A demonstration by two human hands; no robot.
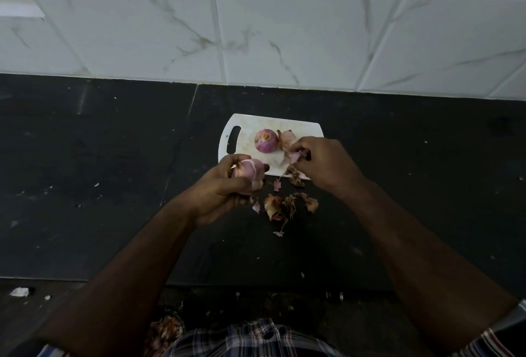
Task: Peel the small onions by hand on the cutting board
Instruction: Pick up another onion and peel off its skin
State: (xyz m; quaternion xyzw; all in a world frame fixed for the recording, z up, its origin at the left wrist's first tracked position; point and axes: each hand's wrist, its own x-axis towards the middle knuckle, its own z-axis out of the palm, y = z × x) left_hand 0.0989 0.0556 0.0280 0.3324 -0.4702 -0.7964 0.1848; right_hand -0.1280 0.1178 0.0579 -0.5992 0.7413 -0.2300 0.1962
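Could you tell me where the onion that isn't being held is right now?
It sits on the white cutting board, mid-frame in the head view, just beyond the hands, with loose skin at its right.

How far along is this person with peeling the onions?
Well under way. One small purple onion lies on the white plastic cutting board, seemingly peeled, and dry brown skins are scattered on the black counter. The left hand holds a second, pinkish onion, while the right hand pinches a strip of pink skin. Whether more onions wait is not visible.
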